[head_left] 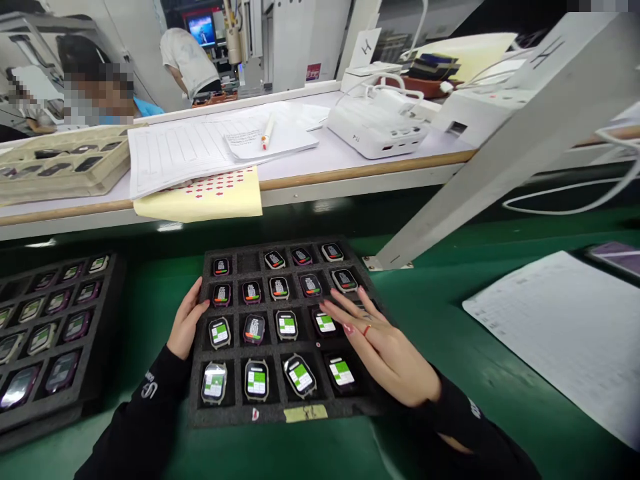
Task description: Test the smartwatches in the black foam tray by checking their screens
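A black foam tray (240, 412) lies on the green bench in front of me, its pockets filled with several small watch bodies with lit screens, such as one watch (257, 380) in the near row. My left hand (186, 323) rests against the tray's left edge, fingers together and curved, holding nothing I can see. My right hand (377, 343) lies flat over the tray's right side, fingers stretched out, fingertips close to a watch (325, 323) in the third row. One pocket in the far row stands empty.
A second black tray of watches (47, 333) sits at the left. A printed sheet (565, 327) lies at the right. A slanted grey metal brace (480, 160) rises behind the tray. The raised shelf carries papers (185, 147), a yellow sheet, a beige tray and a white device (375, 127). People work beyond.
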`<state>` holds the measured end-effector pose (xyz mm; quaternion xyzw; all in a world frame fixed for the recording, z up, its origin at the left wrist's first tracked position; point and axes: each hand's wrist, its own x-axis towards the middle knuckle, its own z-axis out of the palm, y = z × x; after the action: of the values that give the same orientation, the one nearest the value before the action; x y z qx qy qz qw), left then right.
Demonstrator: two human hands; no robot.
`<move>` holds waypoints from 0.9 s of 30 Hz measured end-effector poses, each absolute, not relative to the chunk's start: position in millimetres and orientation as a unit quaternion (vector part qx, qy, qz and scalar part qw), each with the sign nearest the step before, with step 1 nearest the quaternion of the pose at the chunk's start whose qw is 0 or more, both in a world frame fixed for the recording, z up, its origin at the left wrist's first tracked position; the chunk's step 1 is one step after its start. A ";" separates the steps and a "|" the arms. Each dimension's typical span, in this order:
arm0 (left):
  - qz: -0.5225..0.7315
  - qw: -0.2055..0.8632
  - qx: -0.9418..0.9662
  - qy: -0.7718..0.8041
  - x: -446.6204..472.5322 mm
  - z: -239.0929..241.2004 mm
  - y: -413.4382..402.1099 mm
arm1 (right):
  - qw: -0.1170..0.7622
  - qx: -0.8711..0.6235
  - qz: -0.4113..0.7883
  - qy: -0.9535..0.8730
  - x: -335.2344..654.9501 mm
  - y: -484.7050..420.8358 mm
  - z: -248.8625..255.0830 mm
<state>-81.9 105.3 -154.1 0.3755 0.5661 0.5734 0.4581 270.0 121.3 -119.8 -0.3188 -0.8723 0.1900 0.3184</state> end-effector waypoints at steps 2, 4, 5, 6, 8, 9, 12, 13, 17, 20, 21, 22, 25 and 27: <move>0.573 0.454 0.371 0.573 -81.4 -152.5 105.7 | 0.341 -0.355 0.187 -0.850 280.2 125.0 -120.1; 0.569 0.447 0.371 0.582 -80.4 -150.4 106.0 | 0.363 -0.407 0.189 -0.816 291.3 129.8 -124.7; 0.568 0.443 0.373 0.585 -79.7 -149.2 106.2 | 0.373 -0.433 0.191 -0.798 296.6 132.7 -128.6; 0.566 0.442 0.373 0.588 -78.9 -147.8 106.5 | 0.381 -0.457 0.197 -0.780 301.6 136.0 -133.2; 0.565 0.438 0.363 0.598 -76.9 -144.5 107.5 | 0.394 -0.490 0.233 -0.742 309.9 143.6 -143.3; 0.563 0.435 0.355 0.606 -76.0 -142.7 108.3 | 0.401 -0.501 0.267 -0.719 313.2 147.8 -148.2; 0.550 0.415 0.344 0.638 -73.8 -137.2 111.6 | 0.434 -0.510 0.381 -0.638 318.6 160.5 -160.1; 0.546 0.411 0.346 0.643 -73.2 -135.7 113.0 | 0.441 -0.511 0.398 -0.621 318.9 164.4 -163.1; 0.539 0.398 0.334 0.663 -70.3 -131.1 120.5 | 0.469 -0.500 0.460 -0.564 314.3 177.5 -172.5; 0.549 0.389 0.317 0.668 -67.4 -128.1 129.1 | 0.495 -0.470 0.515 -0.518 309.8 185.4 -176.4; 0.553 0.388 0.316 0.666 -66.8 -127.3 132.6 | 0.503 -0.461 0.529 -0.505 308.8 187.7 -176.8; 0.557 0.388 0.314 0.663 -66.5 -126.7 136.4 | 0.510 -0.452 0.542 -0.492 308.2 189.6 -176.8; 0.569 0.385 0.300 0.662 -69.0 -127.8 148.2 | 0.525 -0.433 0.570 -0.460 307.3 192.7 -174.5; 0.574 0.382 0.295 0.661 -74.9 -133.7 154.6 | 0.533 -0.425 0.583 -0.442 306.6 192.6 -172.1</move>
<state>-74.9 154.6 -133.7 0.2948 0.6615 0.5741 0.3820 306.6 192.6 -172.1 -0.4251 -0.4421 0.5832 0.5327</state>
